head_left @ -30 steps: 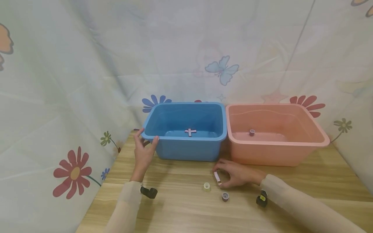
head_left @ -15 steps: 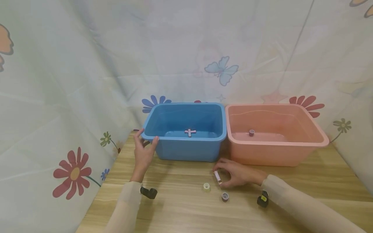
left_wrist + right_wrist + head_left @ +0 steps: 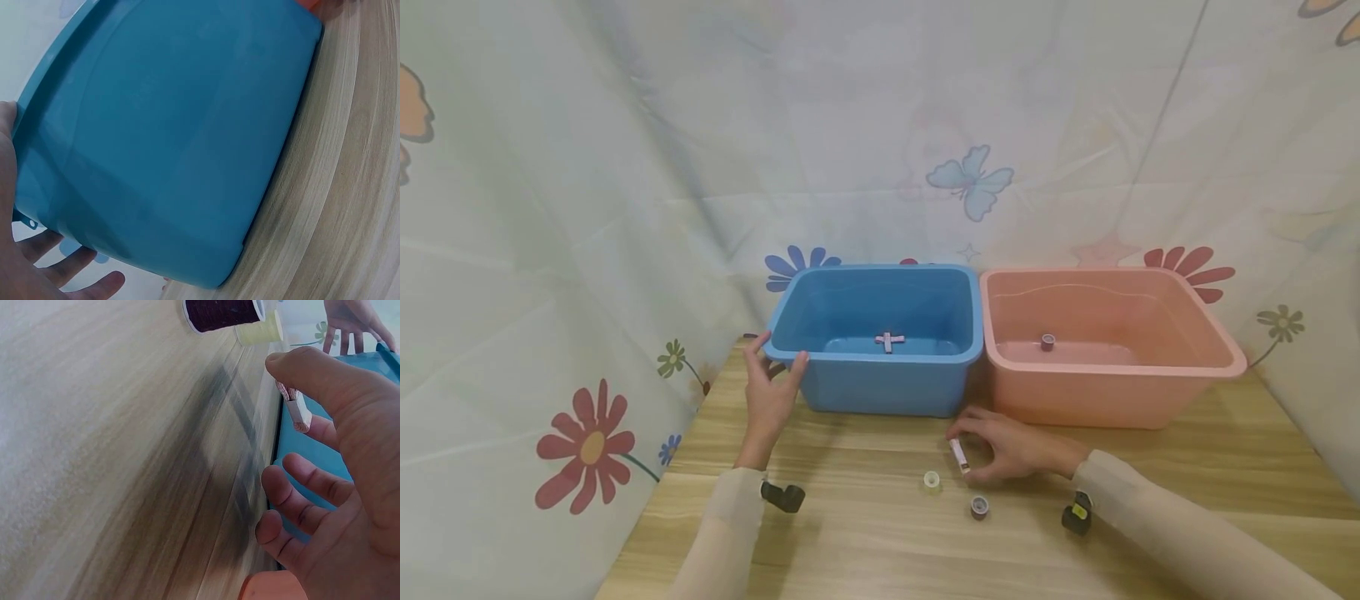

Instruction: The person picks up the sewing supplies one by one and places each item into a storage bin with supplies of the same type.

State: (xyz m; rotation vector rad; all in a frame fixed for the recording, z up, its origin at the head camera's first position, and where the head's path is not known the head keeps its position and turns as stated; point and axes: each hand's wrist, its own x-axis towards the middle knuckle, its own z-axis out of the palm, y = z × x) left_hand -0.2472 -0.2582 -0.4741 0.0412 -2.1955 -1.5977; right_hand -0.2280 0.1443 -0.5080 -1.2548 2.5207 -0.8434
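Note:
My right hand (image 3: 1011,446) pinches a small skein of embroidery floss (image 3: 959,457) between thumb and index finger, low over the table. In the right wrist view the skein (image 3: 299,414) shows pinkish strands under a white paper band, and the other fingers are loosely bent. My left hand (image 3: 771,402) grips the front left corner of the blue tub (image 3: 887,385), thumb on the front rim and index finger on the side rim. Close to my right hand stand a pale yellow thread spool (image 3: 931,481) and a dark purple thread spool (image 3: 979,507).
Two crossed skeins (image 3: 889,341) lie inside the blue tub. A pink tub (image 3: 1078,398) stands beside it on the right, with one dark thread spool (image 3: 1048,342) inside. Behind both tubs hangs a pale patterned curtain (image 3: 865,125). The wooden table (image 3: 850,533) extends toward me.

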